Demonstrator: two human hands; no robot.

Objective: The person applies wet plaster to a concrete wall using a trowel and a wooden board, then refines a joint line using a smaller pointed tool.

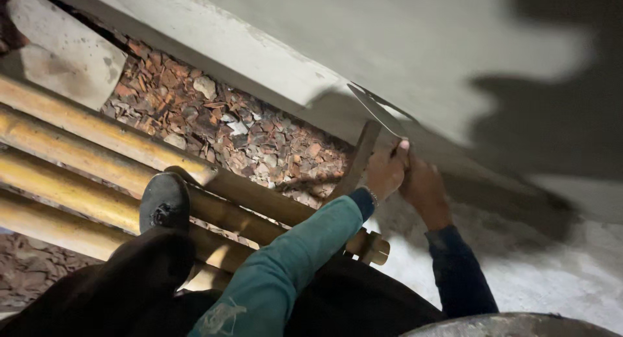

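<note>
While both hands press together on one tool, the left hand (386,171) wraps its fingers (401,149) tight around the wooden handle (357,158) of a trowel (375,110). The right hand (422,184) sits just beside it, touching it, but I cannot tell how its fingers are set. The flat metal blade of the trowel lies against the grey wet wall (389,45). Below, a dark shoe (163,200) stands on yellow bamboo poles (78,162). Broken red brick bits (214,123) lie between the poles and the wall.
</note>
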